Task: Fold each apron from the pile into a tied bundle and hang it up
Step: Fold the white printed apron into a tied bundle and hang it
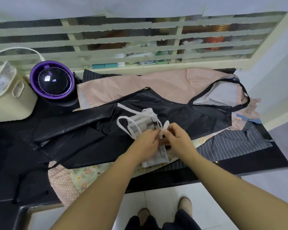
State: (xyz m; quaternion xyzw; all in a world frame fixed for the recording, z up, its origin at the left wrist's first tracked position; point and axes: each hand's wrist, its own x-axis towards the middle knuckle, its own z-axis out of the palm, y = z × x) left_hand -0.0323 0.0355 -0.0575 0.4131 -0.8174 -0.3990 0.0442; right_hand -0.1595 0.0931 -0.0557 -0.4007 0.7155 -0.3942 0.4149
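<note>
1 folded grey-and-white apron bundle is seen at the frame's centre, laid on 1 black apron. 1 pink apron, 1 striped apron and 1 floral apron are spread beneath on the counter. 1 purple appliance and 1 cream basket are placed upper left. The bundle's white strap is pinched by curled fingers of the left hand and right hand, which part-hide the bundle.
</note>
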